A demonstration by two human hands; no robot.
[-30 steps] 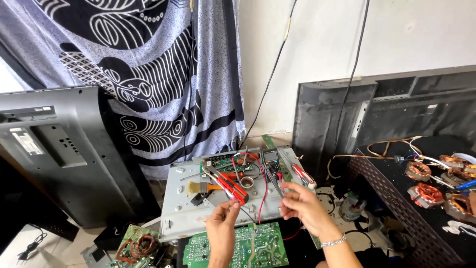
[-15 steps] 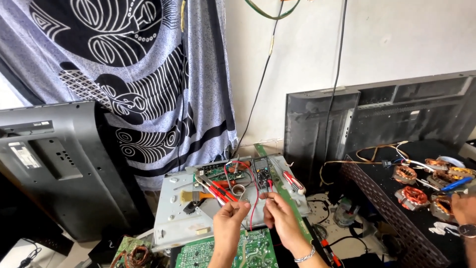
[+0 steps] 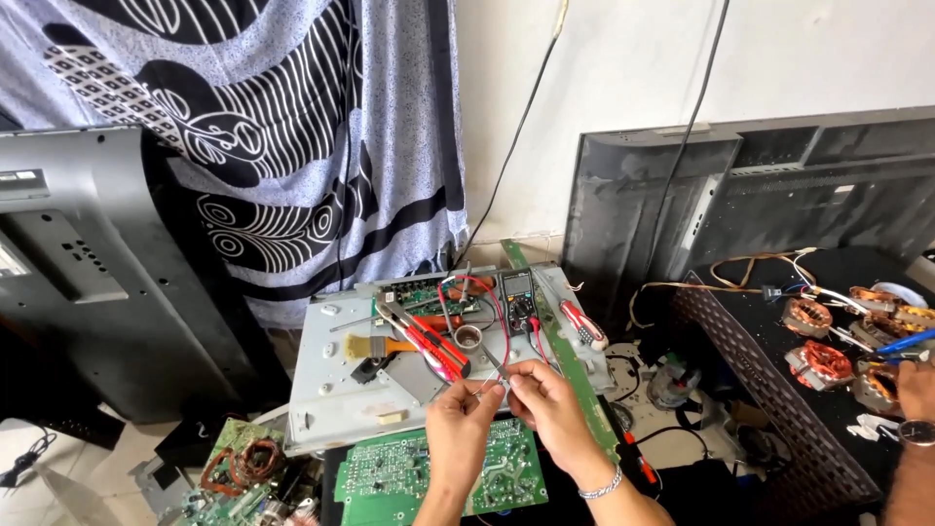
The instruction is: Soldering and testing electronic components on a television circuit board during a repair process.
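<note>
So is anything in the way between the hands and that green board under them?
Nothing visible is. The left hand and right hand hover together just above the green board; only a thin metal tool sits at their fingertips.

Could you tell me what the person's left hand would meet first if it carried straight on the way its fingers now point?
The left hand points up and away over the grey metal panel. Probably the first thing in its line is the red-handled pliers, just beyond the fingertips; the small metal piece pinched between both hands aside. Depth is hard to judge.
</note>
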